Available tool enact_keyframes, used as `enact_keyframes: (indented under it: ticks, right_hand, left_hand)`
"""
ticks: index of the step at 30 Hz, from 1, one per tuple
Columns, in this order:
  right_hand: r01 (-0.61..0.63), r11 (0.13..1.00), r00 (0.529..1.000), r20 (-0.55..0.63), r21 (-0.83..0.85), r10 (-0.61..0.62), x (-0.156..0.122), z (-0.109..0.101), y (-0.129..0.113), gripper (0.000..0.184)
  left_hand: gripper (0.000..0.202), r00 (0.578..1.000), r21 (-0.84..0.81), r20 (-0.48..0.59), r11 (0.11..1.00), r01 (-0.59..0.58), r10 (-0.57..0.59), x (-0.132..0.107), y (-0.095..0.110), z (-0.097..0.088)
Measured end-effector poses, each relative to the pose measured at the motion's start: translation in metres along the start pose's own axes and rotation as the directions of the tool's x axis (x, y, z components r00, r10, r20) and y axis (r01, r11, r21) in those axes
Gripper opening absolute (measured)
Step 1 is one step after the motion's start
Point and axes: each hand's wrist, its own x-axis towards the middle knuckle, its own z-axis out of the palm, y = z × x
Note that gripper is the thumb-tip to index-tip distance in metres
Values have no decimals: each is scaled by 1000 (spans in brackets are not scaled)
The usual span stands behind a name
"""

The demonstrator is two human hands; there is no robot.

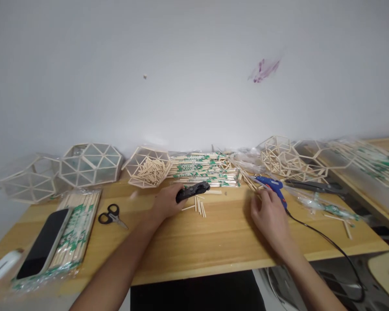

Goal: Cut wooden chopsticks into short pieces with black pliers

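Observation:
My left hand [169, 202] is closed around a black hand tool [193, 191] that looks like pliers or cutters and points to the right over the table. Just below the tool lie several short cut sticks [200, 207]. On the right, my right hand [269, 211] has its fingers bent together around thin wooden sticks [249, 179], which stick out up and to the left; its fingertips are partly hidden. Against that hand's right side lies a blue glue gun [274, 186] with a black cord. Behind both hands are wrapped chopsticks [204, 168] in green-printed plastic.
A stick-framed bowl [151, 166] full of short sticks stands by the wall, beside other stick-framed shapes [90, 164]. To the left lie scissors [112, 215], a phone [44, 242] on packed chopsticks [76, 226], and a white case [3, 267]. More framed pieces [290, 160] stand right.

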Motion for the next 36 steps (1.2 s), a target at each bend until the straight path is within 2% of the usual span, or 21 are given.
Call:
enact_keyframes:
  ticks: [4, 7, 11, 15, 18, 22, 26, 28, 29, 31, 33, 36]
  right_hand:
    - [-44, 998, 998, 49, -35, 46, 12, 6, 2, 22]
    - [-83, 996, 991, 102, -25, 86, 24, 12, 11, 24]
    - [-70, 997, 975, 212, 27, 63, 33, 14, 24, 29]
    - [5, 1000, 931, 366, 31, -16, 26, -2, 34, 29]
    - [46, 996, 922, 381, 78, -72, 13, -22, 37, 29]
    - [47, 970, 934, 333, 237, -127, 4, -49, 20, 26]
    - [48, 870, 866, 414, 491, -281, 9, -63, -22, 27]
    - [56, 825, 819, 446, 563, -360, 12, -59, -41, 27]
    - [68, 819, 811, 447, 570, -378, 14, -54, -46, 29]
    - [106, 842, 824, 426, 529, -372, 16, -42, -51, 44]
    - [142, 884, 849, 404, 444, -339, 17, -29, -49, 65]
    - [195, 920, 876, 362, 340, -320, 15, -13, -41, 74]
  left_hand:
    - [19, 1000, -20, 6, 1000, -21, 21, -3, -2, 0]
    - [16, 1000, -40, 16, 999, -10, 11, -5, -1, -1]
    - [16, 1000, -54, 5, 998, -21, 22, -3, 0, -1]
    - [14, 999, -79, -13, 996, -33, 32, -3, 0, -2]
    - [8, 999, -107, -51, 994, -8, 3, -3, 1, -3]
    - [12, 991, -188, -122, 982, 36, -59, -3, 5, -2]
    - [26, 970, -321, -177, 941, 102, -166, -3, 11, 0]
    - [32, 949, -380, -215, 915, 134, -228, -4, 12, 0]
    - [33, 940, -395, -236, 908, 139, -246, -4, 12, -1]
    - [34, 930, -385, -270, 913, 135, -251, -4, 10, -3]
    - [32, 937, -336, -270, 934, 123, -221, -4, 7, -5]
    - [26, 958, -274, -239, 957, 93, -161, -4, 6, -5]
